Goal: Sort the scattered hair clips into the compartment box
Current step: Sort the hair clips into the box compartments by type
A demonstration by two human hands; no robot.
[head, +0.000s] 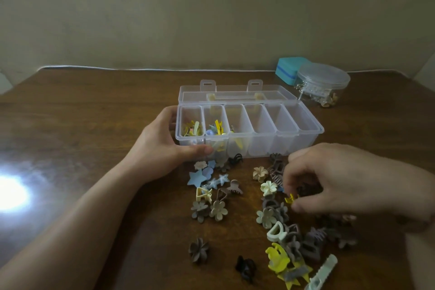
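Scattered hair clips (270, 216) across wooden table (94, 129), nearest the camera, just in front of clear compartment box (277, 125) with lid thrown back. Left hand (162, 146) clasping box's left end, thumb on the front wall. Right hand (334, 183) over the pile, fingertips pinching small yellow clip (290, 199). Yellow and blue clips filling three leftmost compartments only. Behind, at right: round clear jar (323, 82), teal case (288, 69).
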